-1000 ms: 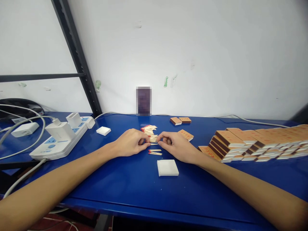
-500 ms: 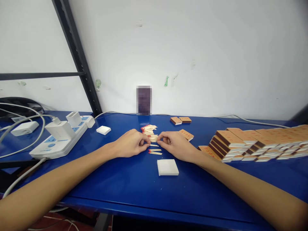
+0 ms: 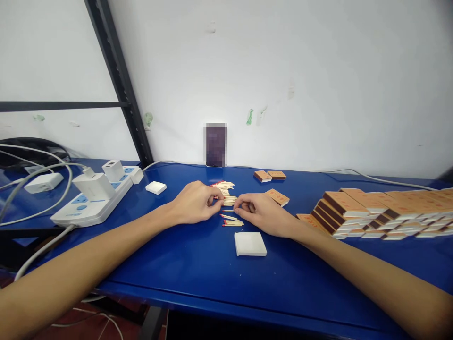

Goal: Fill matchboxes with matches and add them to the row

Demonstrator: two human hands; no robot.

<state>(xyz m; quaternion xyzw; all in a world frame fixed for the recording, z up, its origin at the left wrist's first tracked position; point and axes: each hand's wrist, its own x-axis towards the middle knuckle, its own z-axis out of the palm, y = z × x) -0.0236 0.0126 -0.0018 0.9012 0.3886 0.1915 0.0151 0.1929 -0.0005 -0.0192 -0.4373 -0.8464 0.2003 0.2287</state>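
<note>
- Blue desk point(image 3: 198, 278) stands against a white wall, with the work area at its middle.
- bundle of matches point(image 3: 229, 201): mid-desk, lying crosswise between the two hands.
- left hand point(image 3: 196, 204): fingers curled, fingertips pinched on the bundle's left end.
- right hand point(image 3: 262, 213): fingers curled, fingertips pinched on the bundle's right end.
- match pile point(image 3: 222, 187): just behind the bundle, toward the back edge; the red heads point left.
- loose matches point(image 3: 231, 221): a few lie flat on the desk just in front of the fingertips.
- white tray point(image 3: 250, 244): toward the front edge, near the loose matches.
- single matchbox point(image 3: 278, 197): just behind the right hand.
- pair of matchboxes point(image 3: 269, 175): near the back edge.
- stacked matchboxes point(image 3: 382, 212): overlapping rows running to the right edge.
- small white tray point(image 3: 156, 187): left of the left hand.
- power strip point(image 3: 95, 200): near the left edge, with chargers plugged in.
</note>
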